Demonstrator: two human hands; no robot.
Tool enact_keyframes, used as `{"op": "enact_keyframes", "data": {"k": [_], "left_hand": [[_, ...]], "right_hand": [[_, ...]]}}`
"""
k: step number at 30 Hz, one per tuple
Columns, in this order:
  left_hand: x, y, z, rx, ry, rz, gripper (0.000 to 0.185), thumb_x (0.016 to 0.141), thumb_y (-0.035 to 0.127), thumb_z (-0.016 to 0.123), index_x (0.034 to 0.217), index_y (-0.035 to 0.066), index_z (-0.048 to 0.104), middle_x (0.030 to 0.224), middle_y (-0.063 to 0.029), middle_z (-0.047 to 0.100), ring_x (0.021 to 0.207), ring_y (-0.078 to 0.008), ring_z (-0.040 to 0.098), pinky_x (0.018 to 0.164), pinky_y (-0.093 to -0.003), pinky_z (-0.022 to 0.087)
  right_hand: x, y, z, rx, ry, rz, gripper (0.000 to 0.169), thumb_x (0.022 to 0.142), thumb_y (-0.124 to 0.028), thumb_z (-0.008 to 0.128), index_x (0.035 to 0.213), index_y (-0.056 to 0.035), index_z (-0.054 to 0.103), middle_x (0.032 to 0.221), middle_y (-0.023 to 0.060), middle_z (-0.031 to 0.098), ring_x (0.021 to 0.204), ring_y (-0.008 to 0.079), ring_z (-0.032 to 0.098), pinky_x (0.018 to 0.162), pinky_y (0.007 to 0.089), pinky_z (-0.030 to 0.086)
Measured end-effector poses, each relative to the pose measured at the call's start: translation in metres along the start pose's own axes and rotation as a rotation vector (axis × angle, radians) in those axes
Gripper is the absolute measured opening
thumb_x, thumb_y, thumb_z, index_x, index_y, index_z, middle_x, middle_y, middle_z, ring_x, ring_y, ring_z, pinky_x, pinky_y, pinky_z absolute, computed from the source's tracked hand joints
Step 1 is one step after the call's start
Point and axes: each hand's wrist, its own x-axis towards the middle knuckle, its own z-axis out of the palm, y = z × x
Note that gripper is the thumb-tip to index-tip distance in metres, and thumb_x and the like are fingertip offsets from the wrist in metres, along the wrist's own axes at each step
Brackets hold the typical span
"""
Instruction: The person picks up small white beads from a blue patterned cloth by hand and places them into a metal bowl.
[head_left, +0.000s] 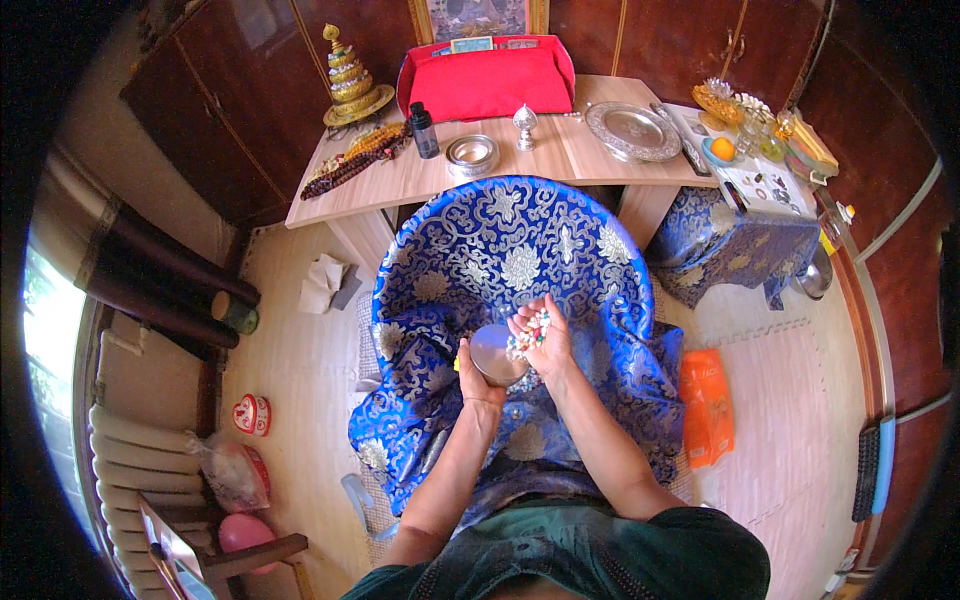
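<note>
My left hand (478, 382) grips a round metal plate or shallow pan (499, 354) by its left and lower edge; a small bit of yellow shows beside the fingers. My right hand (551, 337) is palm up at the plate's right side, cupping a heap of small multicoloured beads (534, 334), mostly white with red and green ones. More small beads (525, 382) lie just below the plate on the blue and silver brocade cloth (520, 266). The cloth is spread over a round-rimmed form in front of me and over my lap.
Ahead stands a wooden table (555, 169) with a silver bowl (472, 154), a silver finial (525, 127), a dark bottle (424, 131), an engraved silver plate (634, 131), prayer beads (360, 161) and a golden tiered piece (350, 79). An orange bag (706, 409) lies at right.
</note>
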Motion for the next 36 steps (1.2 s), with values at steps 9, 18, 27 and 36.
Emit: {"op": "enact_keyframes", "data": {"k": [9, 18, 27, 36], "left_hand": [[0.001, -0.001, 0.002, -0.022, -0.044, -0.018, 0.043, 0.080, 0.046, 0.040, 0.099, 0.010, 0.051, 0.099, -0.0044, 0.055, 0.092, -0.0202, 0.051, 0.083, -0.0337, 0.039], [0.003, -0.002, 0.001, -0.005, -0.049, -0.027, 0.043, 0.080, 0.046, 0.040, 0.100, 0.010, 0.050, 0.099, -0.0057, 0.054, 0.092, -0.0207, 0.050, 0.083, -0.0347, 0.038], [0.010, -0.032, -0.041, -0.150, -0.361, 0.053, 0.046, 0.082, 0.046, 0.036, 0.109, 0.009, 0.043, 0.111, -0.0067, 0.046, 0.101, -0.0198, 0.045, 0.086, -0.0348, 0.037], [-0.057, -0.007, 0.007, -0.031, -0.211, -0.105, 0.047, 0.082, 0.044, 0.037, 0.112, 0.009, 0.041, 0.111, -0.0073, 0.047, 0.099, -0.0225, 0.047, 0.085, -0.0374, 0.038]], "right_hand": [[0.003, 0.002, 0.005, -0.054, -0.013, -0.027, 0.028, 0.078, -0.034, 0.052, 0.071, -0.0071, 0.053, 0.070, 0.0091, 0.058, 0.066, 0.0207, 0.057, 0.073, 0.0379, 0.045], [-0.003, 0.000, 0.010, -0.237, -0.079, -0.027, 0.028, 0.080, -0.033, 0.050, 0.074, -0.0059, 0.055, 0.076, 0.0099, 0.059, 0.075, 0.0221, 0.057, 0.070, 0.0327, 0.045], [-0.044, 0.027, 0.056, -1.780, -0.706, -1.116, 0.012, 0.068, -0.018, 0.057, 0.076, -0.0099, 0.056, 0.098, 0.0062, 0.051, 0.101, 0.0242, 0.043, 0.091, 0.0450, 0.025], [-0.018, 0.009, 0.051, -1.810, -0.729, -1.159, 0.009, 0.066, -0.013, 0.056, 0.070, -0.0055, 0.056, 0.088, 0.0074, 0.053, 0.092, 0.0232, 0.047, 0.079, 0.0360, 0.039]]}}
